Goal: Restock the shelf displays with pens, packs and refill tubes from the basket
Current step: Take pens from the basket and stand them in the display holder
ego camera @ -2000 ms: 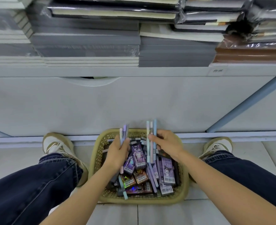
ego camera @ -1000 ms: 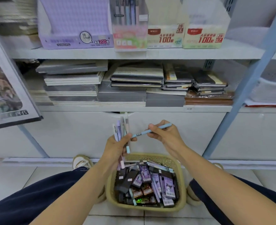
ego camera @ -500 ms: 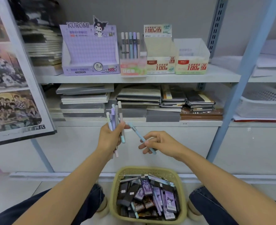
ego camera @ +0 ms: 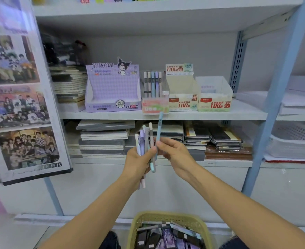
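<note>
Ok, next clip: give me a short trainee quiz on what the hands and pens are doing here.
1. True or false: the basket sits below both hands, not on a shelf.
2. What does the right hand pinch?
3. The bundle of pens is gripped by: A) the left hand B) the right hand C) neither hand

Key: 1 true; 2 one light blue pen; 3 A.

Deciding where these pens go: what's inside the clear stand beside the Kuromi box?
Five pastel pens stand upright in the clear stand. Its pink-green front label covers their lower ends and the stand's floor.
</note>
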Action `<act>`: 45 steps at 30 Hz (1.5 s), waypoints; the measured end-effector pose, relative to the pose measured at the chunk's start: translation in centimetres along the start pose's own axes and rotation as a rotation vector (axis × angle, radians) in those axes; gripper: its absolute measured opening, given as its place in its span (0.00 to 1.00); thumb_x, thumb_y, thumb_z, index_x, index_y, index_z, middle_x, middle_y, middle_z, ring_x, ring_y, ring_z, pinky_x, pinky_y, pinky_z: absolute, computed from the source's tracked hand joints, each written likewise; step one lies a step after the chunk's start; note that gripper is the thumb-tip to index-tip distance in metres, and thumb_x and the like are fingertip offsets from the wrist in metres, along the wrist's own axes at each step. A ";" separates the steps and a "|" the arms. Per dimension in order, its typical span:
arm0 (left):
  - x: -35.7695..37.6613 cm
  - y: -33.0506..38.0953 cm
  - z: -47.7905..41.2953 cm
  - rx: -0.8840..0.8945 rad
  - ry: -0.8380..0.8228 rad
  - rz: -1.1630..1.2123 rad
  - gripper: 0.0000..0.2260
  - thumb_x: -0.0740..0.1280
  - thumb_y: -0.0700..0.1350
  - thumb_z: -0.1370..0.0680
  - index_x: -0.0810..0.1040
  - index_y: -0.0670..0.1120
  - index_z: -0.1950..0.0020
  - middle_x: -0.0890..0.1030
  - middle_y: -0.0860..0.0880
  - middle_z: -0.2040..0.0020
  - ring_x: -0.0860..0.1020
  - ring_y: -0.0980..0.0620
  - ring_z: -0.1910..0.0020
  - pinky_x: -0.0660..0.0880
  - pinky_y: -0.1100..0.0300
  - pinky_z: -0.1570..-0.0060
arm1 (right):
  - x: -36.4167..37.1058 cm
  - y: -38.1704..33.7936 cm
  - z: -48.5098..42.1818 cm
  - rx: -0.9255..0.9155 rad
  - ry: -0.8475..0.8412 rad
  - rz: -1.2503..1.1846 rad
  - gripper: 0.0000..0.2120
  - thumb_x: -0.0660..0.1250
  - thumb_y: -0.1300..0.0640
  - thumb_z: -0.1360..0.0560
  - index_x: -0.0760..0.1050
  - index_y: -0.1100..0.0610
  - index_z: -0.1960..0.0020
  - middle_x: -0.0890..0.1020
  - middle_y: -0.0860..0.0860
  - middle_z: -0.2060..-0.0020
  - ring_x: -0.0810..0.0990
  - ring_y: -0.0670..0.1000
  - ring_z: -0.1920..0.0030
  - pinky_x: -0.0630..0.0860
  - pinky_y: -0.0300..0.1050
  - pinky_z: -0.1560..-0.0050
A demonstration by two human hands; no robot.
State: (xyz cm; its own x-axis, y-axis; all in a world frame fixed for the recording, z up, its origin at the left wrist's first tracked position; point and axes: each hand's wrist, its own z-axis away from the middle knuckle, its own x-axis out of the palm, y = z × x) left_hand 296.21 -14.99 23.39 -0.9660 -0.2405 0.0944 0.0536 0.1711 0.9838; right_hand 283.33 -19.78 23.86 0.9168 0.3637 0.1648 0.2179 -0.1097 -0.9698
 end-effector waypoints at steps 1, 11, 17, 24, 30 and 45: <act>-0.2 0.4 -0.2 0.019 0.000 -0.041 0.08 0.70 0.44 0.23 0.79 0.38 0.54 0.70 0.54 0.79 0.64 0.57 0.81 0.63 0.65 0.79 | 0.1 -0.7 -0.3 -0.032 0.009 -0.007 0.14 0.67 0.57 0.23 0.78 0.57 0.39 0.83 0.54 0.45 0.80 0.53 0.45 0.74 0.48 0.40; -1.0 6.7 -4.4 0.214 -0.010 -0.158 0.06 0.71 0.47 0.24 0.81 0.45 0.54 0.74 0.58 0.78 0.70 0.60 0.80 0.66 0.69 0.79 | 0.4 -12.3 -6.0 -0.480 0.012 0.313 0.07 0.68 0.61 0.24 0.79 0.57 0.46 0.85 0.54 0.57 0.84 0.48 0.57 0.80 0.38 0.59; -3.6 10.7 -9.0 0.235 0.118 -0.115 0.15 0.72 0.53 0.25 0.73 0.46 0.65 0.65 0.51 0.77 0.61 0.54 0.80 0.60 0.63 0.81 | -0.9 -19.7 -11.8 -0.653 0.230 0.221 0.04 0.67 0.62 0.23 0.77 0.61 0.49 0.85 0.57 0.57 0.85 0.52 0.59 0.82 0.41 0.60; -4.6 11.1 -12.2 0.249 0.064 -0.052 0.13 0.71 0.49 0.24 0.73 0.45 0.64 0.63 0.51 0.76 0.57 0.52 0.76 0.57 0.63 0.78 | 0.3 -17.3 -17.7 -0.535 0.151 0.572 0.06 0.69 0.63 0.24 0.77 0.63 0.49 0.84 0.58 0.59 0.85 0.49 0.63 0.82 0.39 0.64; -4.8 9.9 -13.4 0.224 0.016 -0.021 0.13 0.73 0.48 0.26 0.74 0.42 0.60 0.61 0.50 0.75 0.57 0.52 0.77 0.60 0.62 0.77 | 0.8 -16.2 -19.6 -0.477 0.049 0.735 0.09 0.69 0.63 0.24 0.78 0.63 0.45 0.84 0.58 0.57 0.85 0.52 0.58 0.83 0.44 0.56; -4.9 9.6 -13.3 0.169 -0.004 0.069 0.07 0.75 0.46 0.29 0.81 0.45 0.60 0.62 0.49 0.77 0.57 0.53 0.79 0.59 0.65 0.79 | 2.0 -15.2 -20.8 -0.654 0.163 1.030 0.05 0.71 0.56 0.25 0.81 0.54 0.49 0.82 0.45 0.59 0.80 0.43 0.61 0.80 0.44 0.52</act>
State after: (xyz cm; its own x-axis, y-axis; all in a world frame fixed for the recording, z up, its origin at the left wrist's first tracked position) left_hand 304.86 -24.89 34.40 -0.9625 -0.2190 0.1601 0.0770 0.3454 0.9353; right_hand 288.76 -36.64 42.71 0.7808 -0.2808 -0.5582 -0.5480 -0.7369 -0.3959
